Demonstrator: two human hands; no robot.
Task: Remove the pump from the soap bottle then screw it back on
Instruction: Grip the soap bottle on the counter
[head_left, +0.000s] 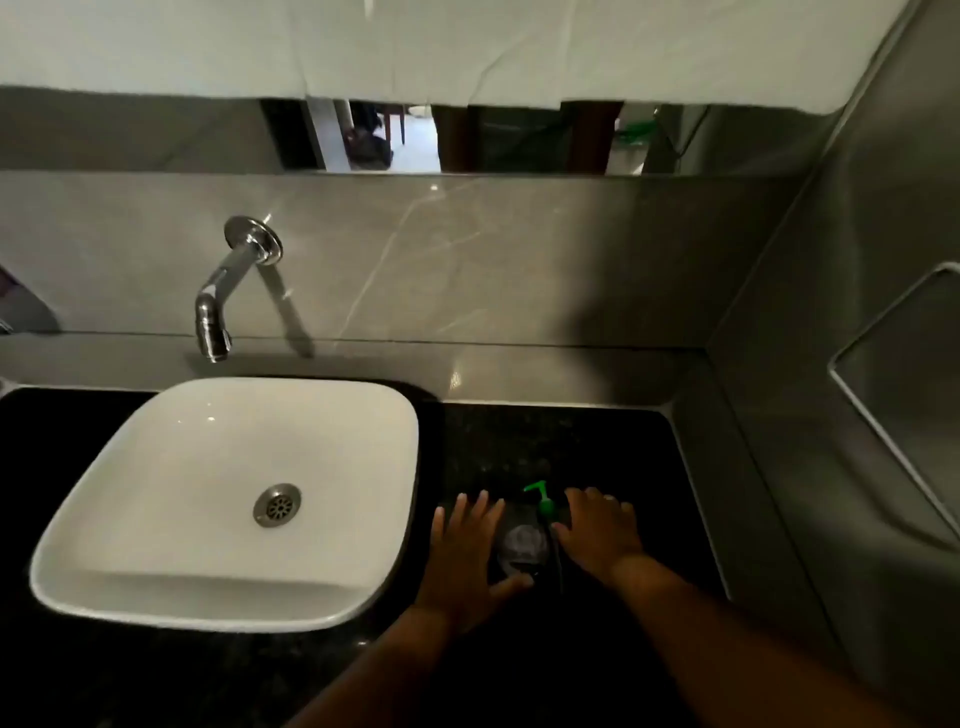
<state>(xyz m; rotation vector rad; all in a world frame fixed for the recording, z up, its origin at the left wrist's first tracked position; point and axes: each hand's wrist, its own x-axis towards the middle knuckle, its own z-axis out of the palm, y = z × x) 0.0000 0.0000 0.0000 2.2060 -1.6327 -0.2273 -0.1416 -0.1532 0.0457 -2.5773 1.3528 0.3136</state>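
A clear soap bottle (522, 545) lies on its side on the black counter (597, 447), between my hands. Beside it on the right lies the green pump (544, 501), its nozzle pointing left and its thin tube running toward me; whether it is out of the bottle neck I cannot tell. My left hand (467, 556) rests flat on the counter left of the bottle, fingers spread, thumb touching the bottle's near end. My right hand (597, 530) lies flat to the right of the pump, fingers apart, holding nothing.
A white square basin (363, 415) sits on the counter to the left, with a chrome wall tap (218, 306) above it. A grey wall (779, 493) closes the counter on the right. A mirror strip (467, 140) runs along the back wall.
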